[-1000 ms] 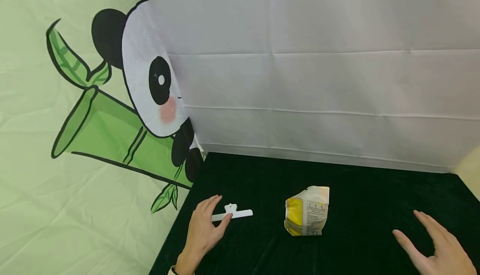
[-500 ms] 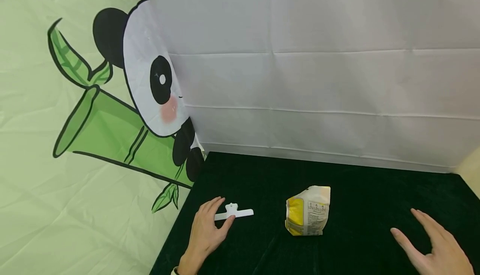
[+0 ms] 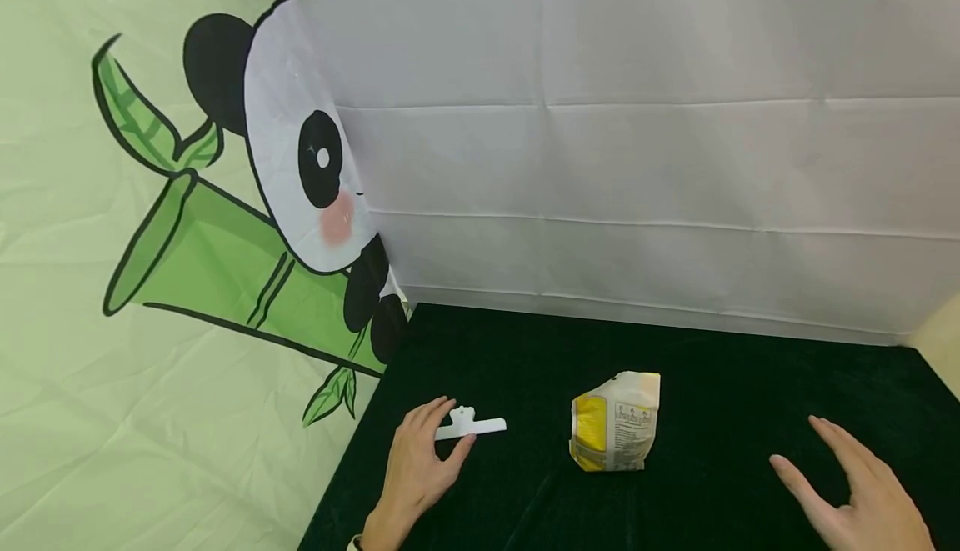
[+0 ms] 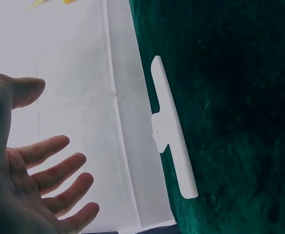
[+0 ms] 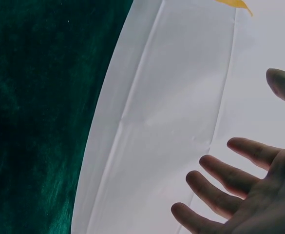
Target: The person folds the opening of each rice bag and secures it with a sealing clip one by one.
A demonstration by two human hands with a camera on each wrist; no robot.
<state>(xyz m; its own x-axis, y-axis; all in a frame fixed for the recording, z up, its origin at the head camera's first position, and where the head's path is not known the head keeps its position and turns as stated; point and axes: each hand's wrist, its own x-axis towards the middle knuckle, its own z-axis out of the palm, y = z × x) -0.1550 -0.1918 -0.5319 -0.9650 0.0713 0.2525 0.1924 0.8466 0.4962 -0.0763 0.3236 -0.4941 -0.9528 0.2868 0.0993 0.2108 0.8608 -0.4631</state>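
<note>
A white sealing clip (image 3: 480,427) with a long flat bar lies on the dark green cloth, left of the middle. My left hand (image 3: 422,459) hovers over its left end, thumb and fingers spread apart. In the left wrist view the whole clip (image 4: 170,129) shows, with a gap between it and the fingers. A crumpled yellow-and-white packet (image 3: 615,424) with printed text stands to the right of the clip. Farther right, my right hand (image 3: 858,484) is held in the air with its fingers spread and nothing in its grasp.
The green cloth (image 3: 712,384) covers the table. Behind it hangs a white sheet (image 3: 637,159), and a light green sheet with a panda drawing (image 3: 300,159) borders the left side.
My left hand has shifted slightly to the right along the clip. The right hand has drifted a little to the left. Clip and packet stay where they were.
</note>
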